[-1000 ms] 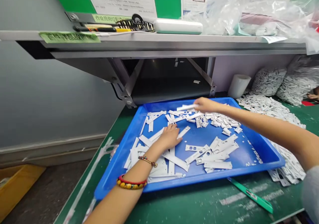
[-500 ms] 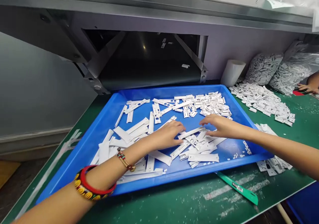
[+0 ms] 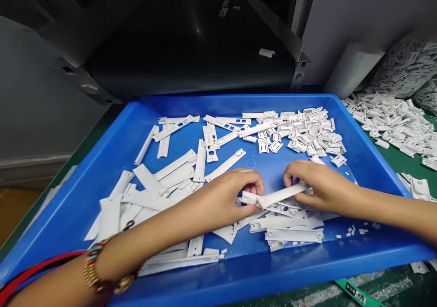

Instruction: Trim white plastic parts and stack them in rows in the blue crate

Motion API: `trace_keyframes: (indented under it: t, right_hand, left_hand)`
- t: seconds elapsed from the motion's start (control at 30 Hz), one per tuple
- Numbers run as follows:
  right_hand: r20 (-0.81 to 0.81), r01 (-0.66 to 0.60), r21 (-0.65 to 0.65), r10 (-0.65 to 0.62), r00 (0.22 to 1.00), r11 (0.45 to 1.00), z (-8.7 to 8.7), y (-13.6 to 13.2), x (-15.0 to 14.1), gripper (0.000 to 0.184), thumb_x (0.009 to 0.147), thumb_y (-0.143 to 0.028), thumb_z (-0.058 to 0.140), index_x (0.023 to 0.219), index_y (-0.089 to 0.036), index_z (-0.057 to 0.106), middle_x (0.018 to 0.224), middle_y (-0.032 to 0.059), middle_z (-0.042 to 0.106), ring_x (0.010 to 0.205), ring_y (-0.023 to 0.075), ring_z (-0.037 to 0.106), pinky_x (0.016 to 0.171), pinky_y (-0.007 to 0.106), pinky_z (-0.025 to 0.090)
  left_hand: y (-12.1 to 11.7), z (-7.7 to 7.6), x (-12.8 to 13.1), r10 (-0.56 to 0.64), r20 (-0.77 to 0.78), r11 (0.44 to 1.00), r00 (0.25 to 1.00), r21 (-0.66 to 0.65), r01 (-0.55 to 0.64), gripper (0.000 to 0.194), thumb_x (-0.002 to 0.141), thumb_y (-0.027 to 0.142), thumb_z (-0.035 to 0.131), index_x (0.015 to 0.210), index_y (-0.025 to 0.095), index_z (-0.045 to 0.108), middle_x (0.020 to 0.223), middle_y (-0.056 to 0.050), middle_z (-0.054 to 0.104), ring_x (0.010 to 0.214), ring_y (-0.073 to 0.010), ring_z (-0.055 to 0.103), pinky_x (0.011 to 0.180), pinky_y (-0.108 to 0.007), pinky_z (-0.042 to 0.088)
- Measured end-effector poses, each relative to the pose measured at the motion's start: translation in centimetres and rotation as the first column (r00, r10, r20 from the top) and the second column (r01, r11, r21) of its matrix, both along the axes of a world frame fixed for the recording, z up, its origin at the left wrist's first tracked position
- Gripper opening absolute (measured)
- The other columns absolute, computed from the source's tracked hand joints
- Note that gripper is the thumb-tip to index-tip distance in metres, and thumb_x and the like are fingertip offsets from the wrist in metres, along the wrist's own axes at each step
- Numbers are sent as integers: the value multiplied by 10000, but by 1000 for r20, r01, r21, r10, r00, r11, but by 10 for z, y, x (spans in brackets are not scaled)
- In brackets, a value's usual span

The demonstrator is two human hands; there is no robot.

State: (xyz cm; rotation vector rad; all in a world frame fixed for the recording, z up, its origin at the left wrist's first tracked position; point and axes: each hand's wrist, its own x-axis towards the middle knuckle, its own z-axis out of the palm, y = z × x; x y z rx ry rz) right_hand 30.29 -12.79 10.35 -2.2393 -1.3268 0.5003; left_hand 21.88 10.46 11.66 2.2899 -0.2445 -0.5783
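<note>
My left hand [image 3: 235, 191] is curled round the end of a white plastic strip at the front middle of the blue tray [image 3: 252, 273]. In my right hand [image 3: 316, 184] is the far end of another white strip [image 3: 282, 195], slightly raised over the pile. The two strips meet or overlap between my hands; their exact contact is partly hidden by fingers. Under them lies a heap of long white strips [image 3: 295, 235]. More long strips [image 3: 146, 182] lie loosely to the left, and small white clips [image 3: 310, 129] are heaped at the back right of the tray.
Behind the tray is a dark conveyor belt [image 3: 191, 61] carrying a few white pieces. Right of it stand a white roll [image 3: 353, 70] and a bag of white parts [image 3: 403, 66]. Loose clips [image 3: 398, 120] cover the green table. A green-handled tool [image 3: 358, 293] lies in front.
My view has moved closer and lower over the tray. Both hands have closed on white strips, and the right hand's strip has been lifted a little from the pile.
</note>
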Motion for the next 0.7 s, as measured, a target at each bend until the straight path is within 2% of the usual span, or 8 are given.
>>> trace_keyframes:
  t: [0.1, 0.17, 0.23, 0.33, 0.4, 0.47, 0.57, 0.7]
  right_hand:
    - [-303, 64, 0, -62, 951, 998, 8, -2, -3, 71, 850, -189, 544, 914, -216, 534, 739, -15, 598, 569, 114, 476, 533, 245, 327]
    - [-544, 112, -17, -103, 832, 994, 13, -1, -6, 105, 914, -279, 537, 1000, -222, 518, 720, -27, 604, 540, 99, 471, 492, 228, 324]
    - [-720, 145, -54, -139, 680, 988, 18, -1, -10, 245, 932, -359, 566, 1113, -227, 468, 734, -33, 624, 523, 82, 463, 467, 208, 331]
    - [-862, 148, -51, -119, 493, 988, 23, 0, -14, 410, 895, -402, 649, 1174, -234, 400, 833, -7, 669, 524, 63, 491, 463, 192, 367]
    - [-901, 175, 1, -75, 428, 985, 24, -1, -15, 395, 898, -418, 649, 1147, -235, 403, 851, 11, 683, 508, 65, 518, 446, 193, 376]
    - [-898, 244, 49, -64, 436, 969, 25, -4, -15, 325, 915, -431, 626, 1095, -234, 440, 765, -1, 675, 453, 65, 500, 404, 195, 346]
    - [-838, 362, 76, -137, 528, 929, 26, -8, -12, 250, 904, -435, 649, 1005, -236, 535, 582, -39, 591, 393, 74, 437, 367, 217, 299]
    - [-768, 531, 116, -263, 584, 839, 26, -11, -7, 215, 847, -440, 720, 922, -253, 649, 490, -53, 455, 401, 101, 392, 373, 258, 293]
  left_hand:
    - [-1, 8, -1, 59, -142, 996, 988, -60, -68, 193, 756, 352, 626, 907, 233, 648, 945, -20, 675, 851, -204, 603, 752, -322, 475]
    - [-2, 10, -1, 91, -212, 988, 973, -104, -115, 263, 734, 395, 670, 941, 234, 657, 950, -23, 689, 871, -213, 626, 790, -345, 505]
    - [-2, 11, 0, 111, -257, 973, 960, -167, -157, 298, 707, 401, 711, 941, 225, 655, 955, -31, 701, 892, -221, 646, 825, -369, 528]
    - [2, 12, 3, 115, -334, 940, 935, -267, -211, 313, 693, 381, 745, 929, 213, 626, 934, -31, 717, 877, -213, 676, 826, -374, 556]
    - [4, 14, 4, 124, -380, 913, 917, -318, -255, 333, 688, 394, 760, 917, 214, 600, 877, -16, 717, 836, -199, 689, 812, -368, 569]
    - [5, 17, 3, 156, -415, 887, 896, -340, -312, 347, 690, 441, 760, 894, 217, 590, 785, 6, 698, 757, -185, 687, 769, -360, 578]
    - [1, 22, -2, 193, -454, 866, 870, -337, -368, 335, 711, 491, 738, 860, 213, 624, 678, 21, 665, 660, -174, 667, 709, -349, 574]
    - [-5, 24, -6, 177, -480, 859, 859, -351, -373, 277, 734, 465, 721, 866, 223, 697, 702, 7, 682, 714, -195, 676, 676, -312, 550]
